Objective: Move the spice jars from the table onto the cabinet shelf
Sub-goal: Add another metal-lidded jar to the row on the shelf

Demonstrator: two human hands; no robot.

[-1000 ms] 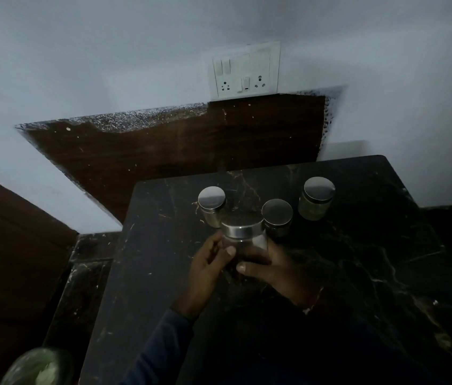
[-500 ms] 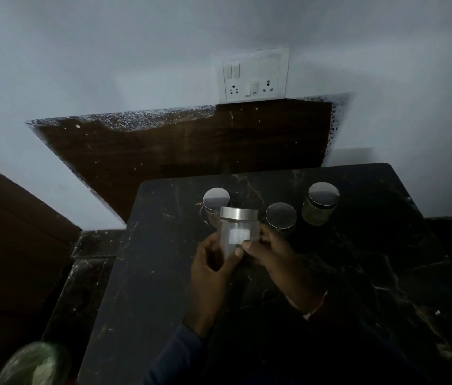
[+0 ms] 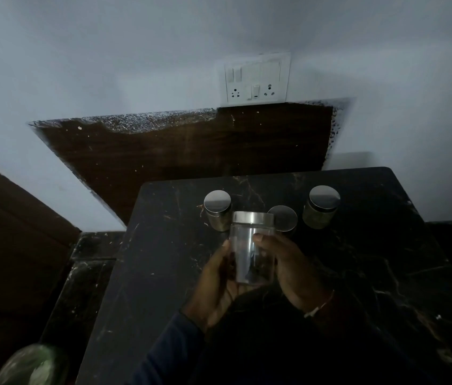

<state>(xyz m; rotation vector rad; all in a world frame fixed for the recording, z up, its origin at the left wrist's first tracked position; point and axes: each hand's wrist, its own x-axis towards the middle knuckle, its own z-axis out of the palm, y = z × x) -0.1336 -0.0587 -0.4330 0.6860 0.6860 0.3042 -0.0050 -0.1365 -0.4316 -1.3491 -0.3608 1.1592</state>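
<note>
Glass spice jar (image 3: pixel 251 254): we are gripping it with left hand (image 3: pixel 216 284) and right hand (image 3: pixel 291 268); three jars (image 3: pixel 283 218) are standing at twelve o'clock; next, we judge, carrying it to the shelf.

a pale grey wall (image 3: pixel 108 51) fills the top. a white switch plate (image 3: pixel 256 79) with two plug holes is stuck on it. right under the plate is a dark brown wood board (image 3: pixel 191 151), flat on the wall, with a slanted left side. white specks dot its top edge. low on the left is a dark stone floor (image 3: pixel 80 273) with pale streaks. a blurry green thing (image 3: pixel 30 365) sits in the bottom left corner, too fuzzy to tell what it is.
</note>
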